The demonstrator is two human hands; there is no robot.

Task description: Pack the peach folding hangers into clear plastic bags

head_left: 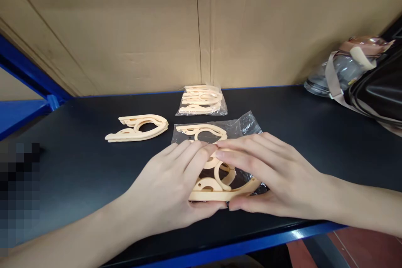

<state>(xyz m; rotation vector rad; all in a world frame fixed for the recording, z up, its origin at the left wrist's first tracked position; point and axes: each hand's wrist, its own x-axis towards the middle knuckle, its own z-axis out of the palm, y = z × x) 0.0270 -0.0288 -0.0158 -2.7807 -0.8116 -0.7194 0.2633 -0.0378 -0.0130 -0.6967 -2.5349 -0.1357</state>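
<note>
A cream plastic folding hanger (pixel 210 196) is gripped from both sides near the table's front edge. My left hand (pixel 179 180) closes round its left end, fingers over the top and thumb along the near edge. Round the right end curls my right hand (pixel 276 176), its fingertips meeting the left ones. Under and behind the hands lies a clear plastic bag (pixel 249 123), with another cream hanger (pixel 201 127) showing at its far part. My fingers cover much of the held hanger; whether it is inside the bag I cannot tell.
Folded cream hangers (pixel 138 136) lie stacked on the black tabletop (pixel 78 167) to the left. A filled clear bag of hangers (pixel 201 101) sits at the back against cardboard (pixel 141 29). A strapped clear bottle (pixel 345 67) and a dark bag (pixel 383 88) occupy the right.
</note>
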